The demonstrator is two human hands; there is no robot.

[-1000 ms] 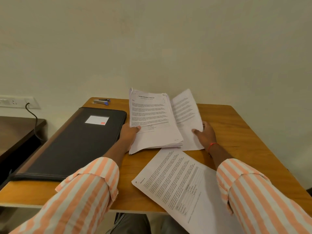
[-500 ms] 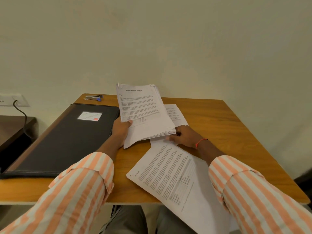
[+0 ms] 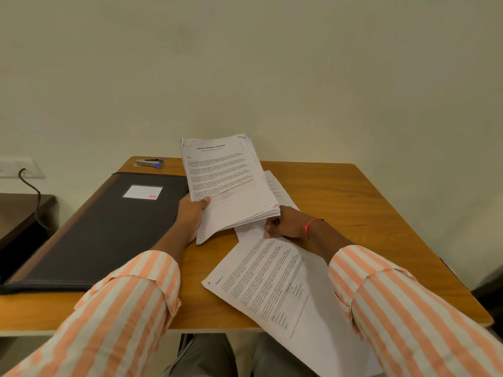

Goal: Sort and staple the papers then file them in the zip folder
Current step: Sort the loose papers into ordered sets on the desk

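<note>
Papers: thick stack of white printed papers (image 3: 231, 180), tilted up off the brown wooden table (image 3: 353, 213) between your hands.
Left hand: your left hand (image 3: 190, 216) grips the stack's near left corner, thumb on the front page.
Right hand: your right hand (image 3: 288, 227) rests with bent fingers on a loose white sheet (image 3: 249, 232) just under the stack; you cannot tell whether it pinches it.
Near page: large white printed page (image 3: 272, 292) lies beside your right forearm, overhanging the table edge.
Folder: flat black zip folder (image 3: 109, 227) lies left of your left hand.
Stapler: small silver-and-blue stapler (image 3: 150, 163) sits beyond the folder, well apart from both hands.
</note>
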